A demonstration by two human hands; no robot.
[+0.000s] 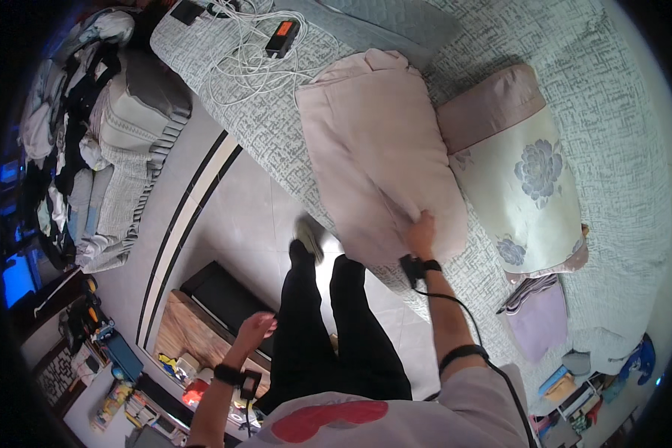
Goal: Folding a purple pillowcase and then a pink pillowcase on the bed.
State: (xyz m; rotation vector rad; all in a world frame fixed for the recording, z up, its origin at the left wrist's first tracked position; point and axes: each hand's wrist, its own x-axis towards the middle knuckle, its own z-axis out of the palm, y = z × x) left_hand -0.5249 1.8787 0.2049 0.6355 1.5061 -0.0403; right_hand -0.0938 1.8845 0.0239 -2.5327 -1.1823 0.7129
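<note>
A pale pink folded cloth [381, 134], thick and creased, lies across the front of the patterned sofa. My right hand [422, 234] is on its near right part, fingers bent into the fabric where creases run toward them. The fingertips are partly hidden, but the hand looks closed on the cloth. My left hand [258, 328] hangs in the air beside my left leg, its fingers loosely curled and apart, with nothing seen in it. Right of the pink cloth lies a pillow [511, 179] with a mauve end and grey-blue flowers.
White cables and a black adapter [283, 39] lie on the sofa cover [269, 119] at the far left. A folded lilac cloth [537, 321] lies near the pillow. Clothes cover a seat [119, 179] at left. A wooden table [190, 328] with a black top section stands beside my left arm.
</note>
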